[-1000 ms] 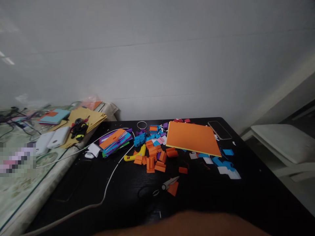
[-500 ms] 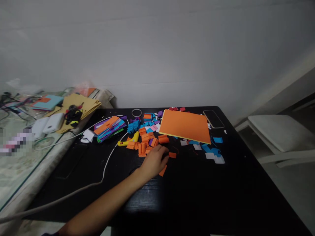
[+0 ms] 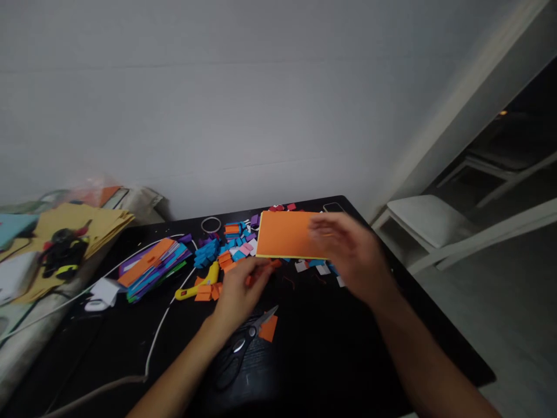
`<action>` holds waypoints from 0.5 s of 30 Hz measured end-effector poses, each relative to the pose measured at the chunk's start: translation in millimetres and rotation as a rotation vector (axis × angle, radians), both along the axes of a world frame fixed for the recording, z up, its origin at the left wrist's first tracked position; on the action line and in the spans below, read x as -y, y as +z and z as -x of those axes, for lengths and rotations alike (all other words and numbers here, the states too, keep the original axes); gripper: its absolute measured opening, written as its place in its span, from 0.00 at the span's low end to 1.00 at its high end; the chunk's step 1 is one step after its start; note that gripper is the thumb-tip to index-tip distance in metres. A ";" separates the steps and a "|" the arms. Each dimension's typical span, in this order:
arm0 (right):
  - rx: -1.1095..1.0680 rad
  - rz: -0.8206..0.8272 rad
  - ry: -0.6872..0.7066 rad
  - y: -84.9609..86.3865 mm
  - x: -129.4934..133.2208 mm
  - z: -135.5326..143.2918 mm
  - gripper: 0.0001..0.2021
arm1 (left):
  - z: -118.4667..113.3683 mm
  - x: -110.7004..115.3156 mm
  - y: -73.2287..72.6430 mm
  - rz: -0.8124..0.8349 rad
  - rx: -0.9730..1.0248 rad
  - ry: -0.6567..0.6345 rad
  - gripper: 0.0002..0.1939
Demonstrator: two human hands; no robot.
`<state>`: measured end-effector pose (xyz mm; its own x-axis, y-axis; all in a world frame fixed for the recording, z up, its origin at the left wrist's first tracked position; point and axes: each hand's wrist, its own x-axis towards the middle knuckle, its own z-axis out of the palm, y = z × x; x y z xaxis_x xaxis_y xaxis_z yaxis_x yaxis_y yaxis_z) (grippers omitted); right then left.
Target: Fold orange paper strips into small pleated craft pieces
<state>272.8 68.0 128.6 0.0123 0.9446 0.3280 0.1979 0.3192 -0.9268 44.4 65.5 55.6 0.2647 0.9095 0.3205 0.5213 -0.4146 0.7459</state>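
My left hand (image 3: pixel 241 290) is low over a pile of small folded orange paper pieces (image 3: pixel 204 292), its fingers curled round some orange paper at the pile's right end. My right hand (image 3: pixel 350 249) is raised in front of the right part of a large orange sheet (image 3: pixel 282 232), smeared by motion, so its grip does not show. Scissors (image 3: pixel 251 332) with dark handles lie below my left hand, blades slightly apart, touching a flat orange paper piece (image 3: pixel 268 328). Left of the pile rests a yellow glue gun or cutter-like tool (image 3: pixel 198 288).
Blue folded pieces (image 3: pixel 206 253) and a ring (image 3: pixel 211 224) lie at the back. A coloured paper stack (image 3: pixel 152 264) stands left, beside a white cable (image 3: pixel 159 334). A phone (image 3: pixel 333 207) is at the far right corner. A white chair (image 3: pixel 418 220) stands right of the table.
My right hand has come into view over the orange sheet. The view has swung right. The scissors now show, and the small orange piece right of my left hand is gone from its spot.
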 end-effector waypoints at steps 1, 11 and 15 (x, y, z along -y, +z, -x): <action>-0.033 0.037 0.022 1.2 -1.0 10.4 0.17 | 4.8 -2.1 11.5 -0.059 0.053 0.033 0.10; -0.389 0.139 0.208 -6.6 -9.6 88.7 0.11 | 32.3 -3.8 46.3 -0.509 0.168 0.134 0.07; -0.401 0.106 0.187 -4.2 -4.9 90.7 0.08 | 36.1 1.3 48.6 -0.340 0.236 0.119 0.08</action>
